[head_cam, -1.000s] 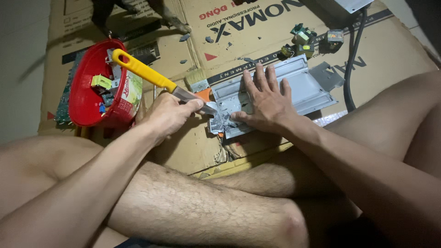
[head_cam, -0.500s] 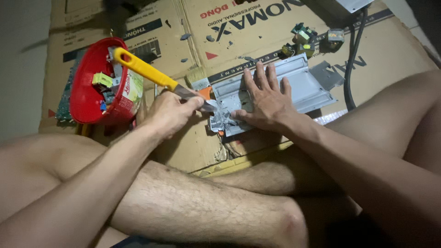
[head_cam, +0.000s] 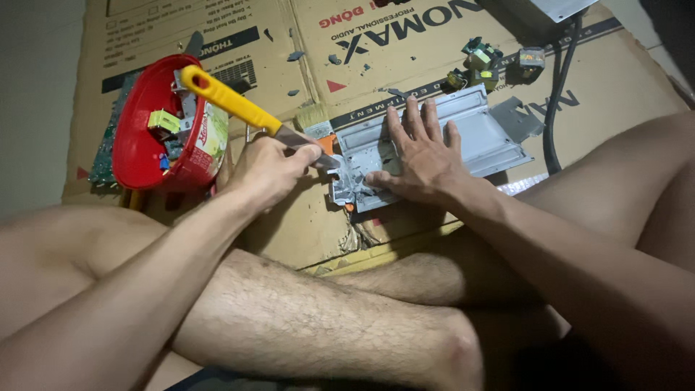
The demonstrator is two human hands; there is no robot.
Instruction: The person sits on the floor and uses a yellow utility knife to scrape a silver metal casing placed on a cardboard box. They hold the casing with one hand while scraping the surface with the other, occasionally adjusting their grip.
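Head view showed the left hand (head_cam: 264, 170) clamped around a yellow-handled screwdriver (head_cam: 246, 112), its tip at the grey metal panel (head_cam: 478, 134) on the cardboard (head_cam: 304, 232). The right hand (head_cam: 423, 159) lay flat, fingers spread, pressing on that panel, near a red bowl (head_cam: 141, 145).

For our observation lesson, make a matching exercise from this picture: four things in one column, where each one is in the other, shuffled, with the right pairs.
Things:
1. yellow-handled tool
2. grey metal plate
3. red bowl
4. black cable

Places:
A. far right on the cardboard
B. gripped in the left hand
C. under the flat right hand
D. far left, holding small parts

Pairs: 1-B, 2-C, 3-D, 4-A
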